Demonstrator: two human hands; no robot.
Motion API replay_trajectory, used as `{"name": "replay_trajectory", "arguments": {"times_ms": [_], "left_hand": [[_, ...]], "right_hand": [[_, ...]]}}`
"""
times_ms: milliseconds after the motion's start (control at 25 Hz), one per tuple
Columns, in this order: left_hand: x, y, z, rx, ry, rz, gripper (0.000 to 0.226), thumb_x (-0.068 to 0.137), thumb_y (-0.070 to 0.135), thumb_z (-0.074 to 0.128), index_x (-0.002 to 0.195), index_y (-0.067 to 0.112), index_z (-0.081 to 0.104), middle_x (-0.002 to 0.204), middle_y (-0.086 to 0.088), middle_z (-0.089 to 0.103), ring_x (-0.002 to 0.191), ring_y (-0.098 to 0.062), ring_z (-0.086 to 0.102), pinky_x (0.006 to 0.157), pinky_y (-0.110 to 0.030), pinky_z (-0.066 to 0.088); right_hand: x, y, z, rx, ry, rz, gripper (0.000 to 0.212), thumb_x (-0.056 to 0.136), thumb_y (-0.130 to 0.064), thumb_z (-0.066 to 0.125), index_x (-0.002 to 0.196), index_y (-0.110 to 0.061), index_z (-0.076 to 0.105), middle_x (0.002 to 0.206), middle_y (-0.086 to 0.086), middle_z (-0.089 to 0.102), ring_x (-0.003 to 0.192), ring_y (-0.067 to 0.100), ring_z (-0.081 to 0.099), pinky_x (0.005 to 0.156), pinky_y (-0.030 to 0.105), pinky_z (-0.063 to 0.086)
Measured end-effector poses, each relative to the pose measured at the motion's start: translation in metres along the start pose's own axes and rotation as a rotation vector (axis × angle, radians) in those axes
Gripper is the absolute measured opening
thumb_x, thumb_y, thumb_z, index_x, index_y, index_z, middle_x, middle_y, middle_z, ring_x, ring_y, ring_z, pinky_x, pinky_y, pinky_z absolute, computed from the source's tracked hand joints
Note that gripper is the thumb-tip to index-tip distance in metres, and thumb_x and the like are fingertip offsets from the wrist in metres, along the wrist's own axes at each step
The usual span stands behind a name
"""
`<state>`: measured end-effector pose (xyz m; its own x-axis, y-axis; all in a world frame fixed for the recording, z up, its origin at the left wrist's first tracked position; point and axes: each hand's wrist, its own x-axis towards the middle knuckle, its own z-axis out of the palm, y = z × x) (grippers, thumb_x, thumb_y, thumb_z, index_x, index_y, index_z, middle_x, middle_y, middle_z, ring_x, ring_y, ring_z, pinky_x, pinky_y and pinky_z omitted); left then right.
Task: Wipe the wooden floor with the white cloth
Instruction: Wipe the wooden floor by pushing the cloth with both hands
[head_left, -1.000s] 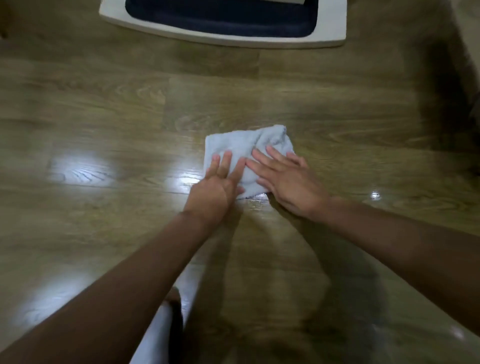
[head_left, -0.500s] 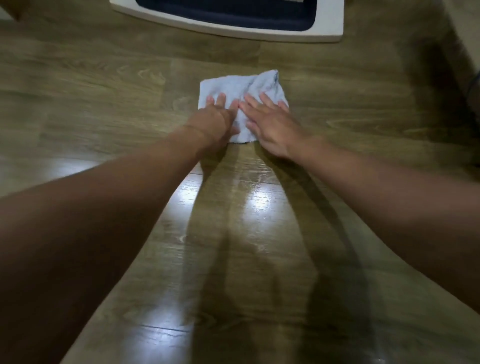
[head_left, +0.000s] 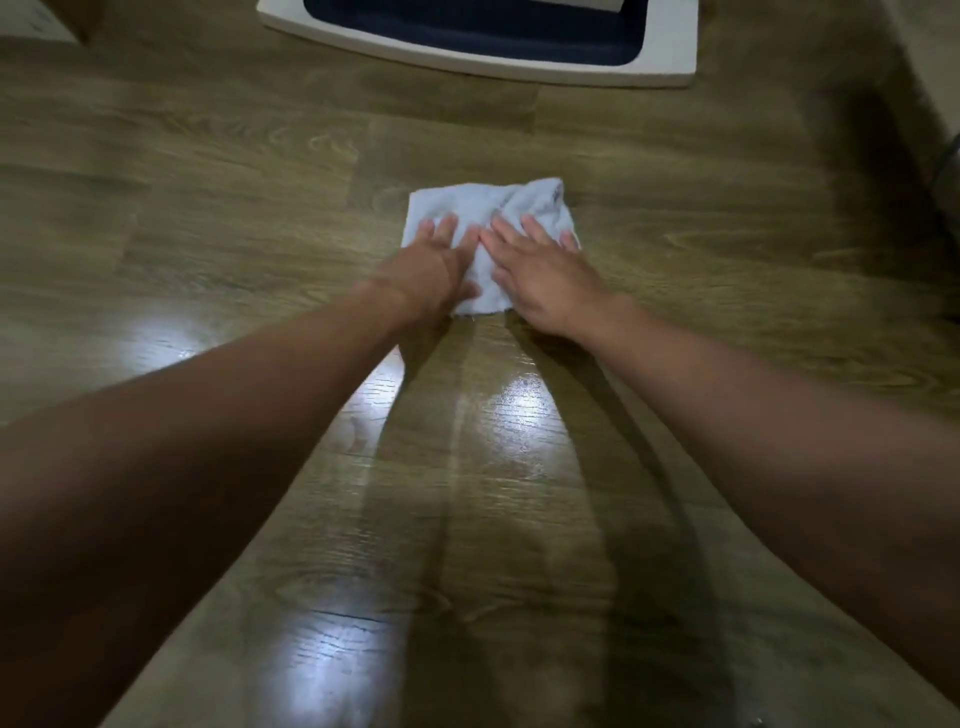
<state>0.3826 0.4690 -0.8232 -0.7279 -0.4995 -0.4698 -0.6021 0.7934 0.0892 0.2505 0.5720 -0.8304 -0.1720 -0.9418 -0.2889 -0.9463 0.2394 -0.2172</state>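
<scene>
The white cloth (head_left: 470, 205) lies folded flat on the wooden floor (head_left: 234, 218), in the upper middle of the head view. My left hand (head_left: 434, 270) presses on its left half with straight fingers. My right hand (head_left: 540, 270) presses on its right half, fingers spread flat. Both arms stretch forward from the bottom of the frame. A damp, shiny streak runs on the floor from the cloth back towards me.
A white-framed object with a dark blue inside (head_left: 483, 36) lies on the floor at the far top. A dark shadowed edge (head_left: 930, 130) stands at the right. A brown box corner (head_left: 47, 21) shows at top left.
Both hands pushed the cloth forward, away from me, across the floor with arms stretching out. A wet streak now shows behind the cloth.
</scene>
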Motion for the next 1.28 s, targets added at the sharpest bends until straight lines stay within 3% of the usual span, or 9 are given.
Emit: {"name": "replay_trajectory", "arguments": {"times_ms": [200, 360, 520, 640, 760, 840, 1000, 1120, 1280], "left_hand": [[-0.037, 0.016, 0.028, 0.021, 0.060, 0.058, 0.063, 0.102, 0.037, 0.031, 0.153, 0.020, -0.001, 0.159, -0.019, -0.002, 0.147, -0.037, 0.000, 0.117, -0.047, 0.021], [-0.110, 0.041, 0.071, -0.108, 0.139, 0.092, 0.062, 0.100, 0.046, 0.029, 0.152, 0.029, 0.001, 0.161, -0.006, -0.004, 0.148, -0.024, -0.002, 0.106, -0.036, 0.038], [-0.063, 0.011, 0.042, -0.107, 0.171, -0.007, 0.062, 0.101, 0.039, 0.032, 0.153, 0.020, 0.002, 0.161, -0.008, -0.004, 0.148, -0.027, -0.003, 0.116, -0.039, 0.022], [-0.018, -0.021, 0.002, -0.127, 0.066, -0.094, 0.064, 0.102, 0.035, 0.034, 0.153, 0.018, 0.001, 0.161, -0.010, -0.005, 0.147, -0.031, -0.004, 0.119, -0.044, 0.012], [-0.032, -0.017, 0.009, -0.075, 0.076, -0.098, 0.060, 0.103, 0.034, 0.030, 0.153, 0.020, 0.000, 0.160, -0.012, -0.006, 0.147, -0.033, -0.003, 0.118, -0.039, 0.011], [-0.073, -0.006, 0.039, -0.150, 0.188, -0.036, 0.057, 0.102, 0.036, 0.030, 0.153, 0.024, 0.007, 0.161, -0.010, 0.000, 0.148, -0.030, 0.003, 0.117, -0.035, 0.017], [-0.141, 0.007, 0.082, -0.187, 0.305, 0.037, 0.051, 0.098, 0.039, 0.038, 0.146, 0.019, 0.038, 0.152, -0.011, 0.034, 0.141, -0.030, 0.032, 0.101, -0.036, 0.048], [-0.109, -0.038, 0.071, -0.177, 0.329, -0.063, 0.052, 0.103, 0.034, 0.026, 0.152, 0.020, 0.016, 0.159, -0.007, 0.015, 0.148, -0.024, 0.010, 0.116, -0.036, 0.028], [-0.076, -0.086, 0.038, -0.136, 0.319, -0.265, 0.053, 0.103, 0.034, 0.023, 0.153, 0.020, 0.013, 0.160, -0.007, 0.011, 0.148, -0.024, 0.010, 0.116, -0.036, 0.021]], "right_hand": [[-0.054, 0.001, 0.020, 0.044, 0.099, -0.024, 0.048, 0.103, -0.033, 0.031, 0.150, -0.028, 0.024, 0.158, -0.007, 0.021, 0.147, 0.018, 0.013, 0.117, 0.048, 0.012], [-0.126, -0.026, 0.064, -0.084, 0.162, -0.041, 0.049, 0.100, -0.034, 0.024, 0.147, -0.022, 0.031, 0.153, -0.002, 0.035, 0.143, 0.024, 0.027, 0.114, 0.052, 0.020], [-0.046, -0.026, 0.036, -0.073, 0.093, -0.039, 0.053, 0.100, -0.036, 0.020, 0.152, -0.023, 0.016, 0.160, -0.004, 0.015, 0.148, 0.023, 0.010, 0.114, 0.054, 0.012], [0.019, -0.032, 0.013, 0.012, 0.057, 0.033, 0.054, 0.102, -0.035, 0.023, 0.153, -0.026, 0.008, 0.161, -0.008, 0.003, 0.148, 0.020, -0.001, 0.116, 0.053, 0.006], [-0.006, -0.038, 0.018, 0.074, 0.093, -0.006, 0.053, 0.103, -0.030, 0.028, 0.153, -0.027, 0.010, 0.161, -0.010, 0.005, 0.148, 0.017, -0.001, 0.118, 0.049, 0.005], [-0.057, -0.047, 0.039, 0.128, 0.158, -0.026, 0.050, 0.103, -0.028, 0.028, 0.152, -0.029, 0.016, 0.160, -0.012, 0.012, 0.148, 0.013, 0.000, 0.119, 0.045, 0.003], [-0.114, -0.073, 0.065, 0.158, 0.110, -0.017, 0.052, 0.101, -0.024, 0.026, 0.151, -0.033, 0.017, 0.159, -0.014, 0.013, 0.148, 0.011, -0.004, 0.118, 0.041, -0.002], [-0.039, -0.089, 0.038, 0.163, 0.014, -0.107, 0.051, 0.103, -0.026, 0.028, 0.152, -0.029, 0.016, 0.160, -0.010, 0.009, 0.148, 0.019, -0.002, 0.116, 0.046, 0.000], [0.052, -0.091, -0.002, 0.076, -0.110, -0.248, 0.049, 0.104, -0.034, 0.025, 0.152, -0.029, 0.016, 0.161, -0.008, 0.006, 0.148, 0.019, 0.001, 0.116, 0.048, 0.005]]}}
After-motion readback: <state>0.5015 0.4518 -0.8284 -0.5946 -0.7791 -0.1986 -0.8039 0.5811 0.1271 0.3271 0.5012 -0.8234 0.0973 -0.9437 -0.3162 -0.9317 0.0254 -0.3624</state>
